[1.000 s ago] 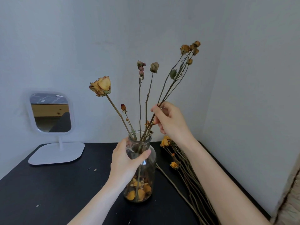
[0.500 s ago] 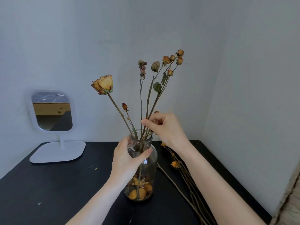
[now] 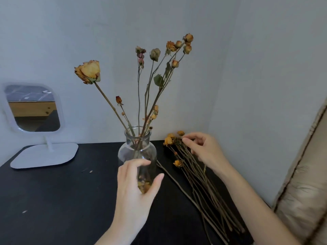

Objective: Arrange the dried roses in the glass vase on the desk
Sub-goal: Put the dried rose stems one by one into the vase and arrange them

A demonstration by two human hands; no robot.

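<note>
Start at your left. The mirror [image 3: 33,108] stands at the back of the desk [image 3: 53,200], well apart from the work, so it is little threat unless a long stem swings wide.

The big rose [image 3: 88,71] leans far out to the left of the vase [image 3: 137,149], its head well outside the rim. A knock on the glass could, I judge, shed its petals or swing the stem round.

The vase stands upright mid-desk with several roses in it. The bud cluster [image 3: 178,48] fans up to the right, and loose petals lie at the bottom.

Your left hand [image 3: 134,191] is open, fingers loosely curved in front of the lower glass. I can't tell whether it touches. If it doesn't, nothing steadies the vase when the next stem goes in. With a narrow neck and tall stems, a sideways push could rock it.

The pile [image 3: 200,183] lies on the desk just right of the vase, heads toward the wall, stems crossing one another. Your right hand [image 3: 207,151] is at those heads with fingers curled. Whether it has one pinched, I can't tell.

The likely risks sit here:
- Lift by a bud and the brittle head may snap off.
- Pull one stem and tangled neighbours may drag along, sweeping against the vase or off the near edge.
- Threading into the crowded neck could crack stems already standing there.
</note>
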